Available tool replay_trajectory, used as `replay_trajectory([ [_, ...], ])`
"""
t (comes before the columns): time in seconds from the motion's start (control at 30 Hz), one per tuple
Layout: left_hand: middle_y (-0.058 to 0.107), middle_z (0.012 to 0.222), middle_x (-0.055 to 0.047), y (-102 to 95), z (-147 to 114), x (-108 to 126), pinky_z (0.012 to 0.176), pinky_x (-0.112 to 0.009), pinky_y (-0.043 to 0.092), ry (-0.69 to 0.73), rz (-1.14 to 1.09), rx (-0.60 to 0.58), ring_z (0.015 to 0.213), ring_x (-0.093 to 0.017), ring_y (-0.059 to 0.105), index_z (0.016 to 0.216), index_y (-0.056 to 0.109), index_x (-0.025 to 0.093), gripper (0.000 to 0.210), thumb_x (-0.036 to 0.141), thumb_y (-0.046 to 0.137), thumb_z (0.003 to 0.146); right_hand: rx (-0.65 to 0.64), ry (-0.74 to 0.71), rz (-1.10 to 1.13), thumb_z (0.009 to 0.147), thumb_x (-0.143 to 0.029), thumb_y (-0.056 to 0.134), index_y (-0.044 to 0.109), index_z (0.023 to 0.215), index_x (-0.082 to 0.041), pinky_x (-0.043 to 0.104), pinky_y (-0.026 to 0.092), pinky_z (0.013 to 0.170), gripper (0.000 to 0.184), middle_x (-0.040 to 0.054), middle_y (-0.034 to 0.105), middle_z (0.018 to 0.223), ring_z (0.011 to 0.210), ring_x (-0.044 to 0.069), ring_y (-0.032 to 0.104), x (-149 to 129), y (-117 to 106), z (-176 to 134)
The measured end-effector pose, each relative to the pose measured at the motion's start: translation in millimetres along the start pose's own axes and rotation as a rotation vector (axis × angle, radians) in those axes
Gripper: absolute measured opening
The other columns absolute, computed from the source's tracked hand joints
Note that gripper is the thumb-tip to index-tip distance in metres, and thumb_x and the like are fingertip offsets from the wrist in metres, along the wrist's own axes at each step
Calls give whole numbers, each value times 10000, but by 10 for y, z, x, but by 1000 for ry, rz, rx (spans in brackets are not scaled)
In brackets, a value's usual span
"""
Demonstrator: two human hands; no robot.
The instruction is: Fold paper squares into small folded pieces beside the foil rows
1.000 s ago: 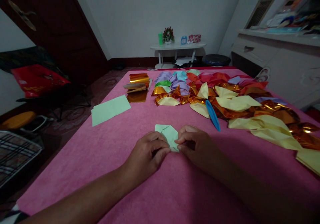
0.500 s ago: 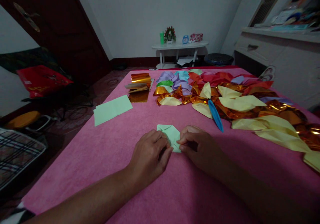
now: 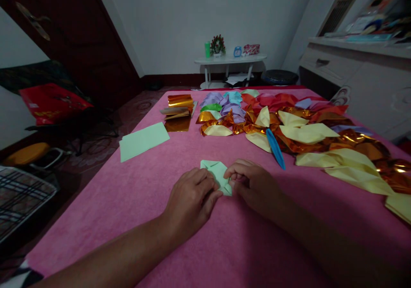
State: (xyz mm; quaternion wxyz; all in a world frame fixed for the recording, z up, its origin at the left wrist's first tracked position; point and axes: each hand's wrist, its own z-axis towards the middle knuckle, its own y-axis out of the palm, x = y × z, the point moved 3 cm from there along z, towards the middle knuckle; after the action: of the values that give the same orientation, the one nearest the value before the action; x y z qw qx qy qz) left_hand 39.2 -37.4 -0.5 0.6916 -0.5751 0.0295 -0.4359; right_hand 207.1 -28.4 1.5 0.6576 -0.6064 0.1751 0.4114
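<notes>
A small folded sheet of light green paper lies on the pink cloth between my hands, its corners creased inward. My left hand pinches the paper's lower left side, thumb at the near edge and fingers curled over it. On the other side, my right hand grips the right edge between thumb and fingers, at a folded flap. The fingers hide part of both side edges. Farther left lies a stack of flat light green paper sheets.
The pink cloth covers the table. Orange metallic foil sheets are piled at the far left. Folded yellow paper pieces, a blue folded piece and many coloured ones spread along the right and back. A white side table stands by the wall.
My right hand's fingers have shifted slightly up and left over the paper's right edge, where a flap is bent. My left hand stays in nearly the same place on the paper.
</notes>
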Motion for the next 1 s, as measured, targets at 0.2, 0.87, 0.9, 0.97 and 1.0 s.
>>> replay_trajectory([
  [0.2,638,870,-56,-40,6,-63,752,-323,430,89,-40,32,814,-174,535,830,598,168,91,186,523,878,9,3,168,767,-53,513,643,743,-176,249,395,606,181,9,550,808,696,127,522,16,-60,-44],
  [0.87,673,965,-39,-70,-57,4,722,-321,384,316,-8,-112,862,-174,568,988,673,199,210,123,512,875,-160,-142,111,808,-125,616,720,742,-209,266,363,679,149,-8,604,721,712,134,555,69,-57,-48],
  [0.9,673,964,-41,-63,-58,7,723,-320,383,319,-3,-117,866,-175,567,990,671,195,209,121,513,876,-151,-129,106,811,-133,612,717,736,-207,267,362,679,148,-6,609,720,713,137,556,64,-50,-48],
  [0.97,670,974,-43,-47,-59,8,731,-321,383,324,-2,-124,882,-178,563,995,668,191,208,116,516,875,-128,-96,91,810,-142,607,708,727,-200,270,361,682,143,-3,623,723,723,142,559,49,-34,-49],
  [1.0,668,980,-44,-40,-59,8,735,-321,384,326,-4,-126,888,-178,561,995,667,189,207,113,516,875,-111,-72,79,799,-136,608,702,730,-197,271,360,682,131,-4,628,724,725,144,560,40,-26,-50],
])
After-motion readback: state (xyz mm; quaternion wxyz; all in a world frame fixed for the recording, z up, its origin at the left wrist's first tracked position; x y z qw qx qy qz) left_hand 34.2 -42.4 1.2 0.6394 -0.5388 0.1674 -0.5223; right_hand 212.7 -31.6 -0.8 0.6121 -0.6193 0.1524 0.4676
